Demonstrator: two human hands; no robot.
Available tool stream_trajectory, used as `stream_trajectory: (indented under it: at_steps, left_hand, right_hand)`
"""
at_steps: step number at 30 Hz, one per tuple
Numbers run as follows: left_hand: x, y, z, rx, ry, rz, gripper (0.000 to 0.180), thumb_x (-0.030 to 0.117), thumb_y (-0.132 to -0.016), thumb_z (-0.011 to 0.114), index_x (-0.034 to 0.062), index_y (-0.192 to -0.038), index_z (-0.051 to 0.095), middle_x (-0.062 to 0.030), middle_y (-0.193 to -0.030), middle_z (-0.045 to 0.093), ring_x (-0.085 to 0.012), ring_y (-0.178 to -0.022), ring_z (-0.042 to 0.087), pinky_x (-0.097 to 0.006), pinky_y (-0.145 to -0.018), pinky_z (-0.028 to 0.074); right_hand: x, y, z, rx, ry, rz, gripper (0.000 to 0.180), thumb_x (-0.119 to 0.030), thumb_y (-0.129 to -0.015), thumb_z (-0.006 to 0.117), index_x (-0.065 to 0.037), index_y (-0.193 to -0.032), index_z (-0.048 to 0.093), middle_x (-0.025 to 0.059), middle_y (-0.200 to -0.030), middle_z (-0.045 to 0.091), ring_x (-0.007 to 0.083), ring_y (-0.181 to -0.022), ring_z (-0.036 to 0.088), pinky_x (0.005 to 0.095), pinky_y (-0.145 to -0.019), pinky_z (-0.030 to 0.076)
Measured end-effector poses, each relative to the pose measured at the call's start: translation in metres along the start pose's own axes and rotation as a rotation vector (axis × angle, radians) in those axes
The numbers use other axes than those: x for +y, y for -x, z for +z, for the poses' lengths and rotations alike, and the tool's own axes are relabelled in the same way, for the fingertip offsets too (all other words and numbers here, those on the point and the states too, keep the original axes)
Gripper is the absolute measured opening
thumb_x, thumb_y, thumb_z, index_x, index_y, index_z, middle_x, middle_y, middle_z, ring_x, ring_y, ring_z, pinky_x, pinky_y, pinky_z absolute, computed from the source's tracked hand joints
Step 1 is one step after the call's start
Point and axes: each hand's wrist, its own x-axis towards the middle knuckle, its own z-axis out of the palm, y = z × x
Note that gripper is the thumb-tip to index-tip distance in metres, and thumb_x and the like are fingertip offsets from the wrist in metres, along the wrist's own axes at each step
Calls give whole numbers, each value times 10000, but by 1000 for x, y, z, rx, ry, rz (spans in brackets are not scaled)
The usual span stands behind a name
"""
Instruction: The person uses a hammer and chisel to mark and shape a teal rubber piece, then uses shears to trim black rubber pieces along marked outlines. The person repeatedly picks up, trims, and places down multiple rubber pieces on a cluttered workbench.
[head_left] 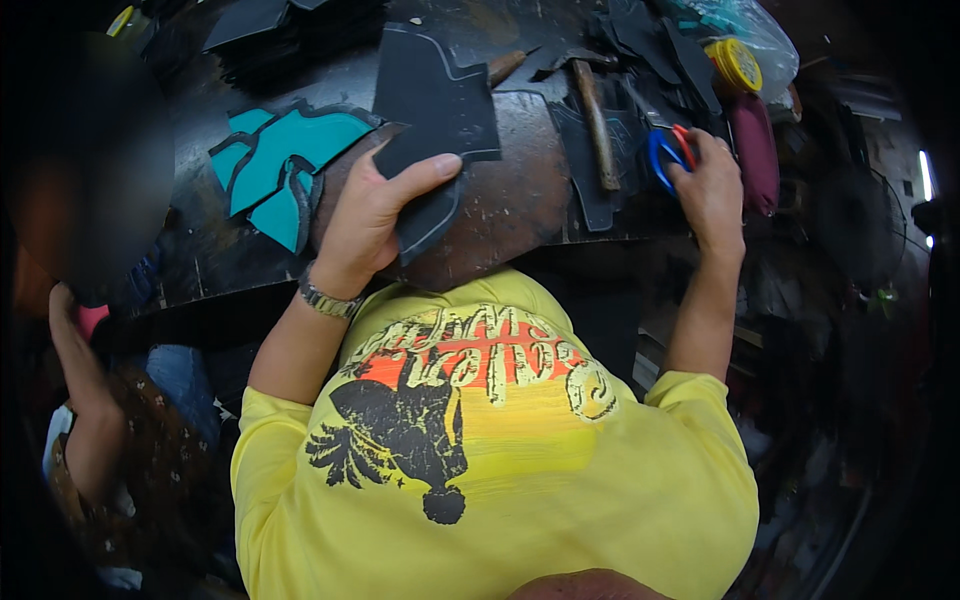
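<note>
My left hand (362,220) grips a black sheet piece (430,215), thumb on top and the other fingers hidden behind it. A larger black panel (435,90) with a pale line along its edge lies against it; where one ends and the other begins is hard to tell. Both are over a worn brown rounded board (515,215) at the table's front edge. To the right, my right hand (710,190) is closed on the handles of scissors (663,160), one loop blue and one red. Their blades point away from me, low over the table.
Turquoise cut pieces with black edges (300,150) lie left of the board. Beyond are a black sheet stack (290,45) and a wooden-handled pointed tool (507,67). A hammer (597,125) rests on black pieces, near a yellow-lidded container (738,65) and maroon bundle (755,160). Another person's arm (90,400) shows left.
</note>
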Motion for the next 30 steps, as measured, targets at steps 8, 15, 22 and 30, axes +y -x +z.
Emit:
stream_trajectory:
  at_steps: [8,15,22,30]
  left_hand:
    - [-13,-11,2,0,104,16,236,85,-893,719,17,-1109,653,-39,-978,704,-100,-841,682,-225,-739,564]
    - [-6,-9,0,15,100,72,208,108,-916,688,19,-1102,658,-25,-985,702,-80,-832,668,-222,-728,553]
    - [-8,-11,1,49,88,114,205,111,-922,678,9,-1099,659,-29,-975,704,-79,-807,668,-223,-722,555]
    - [-11,-10,2,-11,61,95,214,129,-934,659,-9,-1098,653,-100,-959,728,-126,-820,710,-236,-713,577]
  right_hand:
    - [-30,29,-17,-20,-1386,177,407,-139,-833,717,47,-1181,618,58,-789,643,98,-649,603,212,-571,467]
    - [-96,89,22,-880,-1818,316,320,-96,-801,753,-20,-1037,550,51,-741,582,99,-514,520,217,-478,402]
    - [-101,111,24,-1034,-1793,391,283,-93,-835,760,-38,-1018,550,11,-770,579,67,-575,528,197,-519,418]
    - [-108,116,27,-906,-1491,159,445,-444,-860,739,-43,-961,574,-35,-763,531,30,-670,460,186,-614,365]
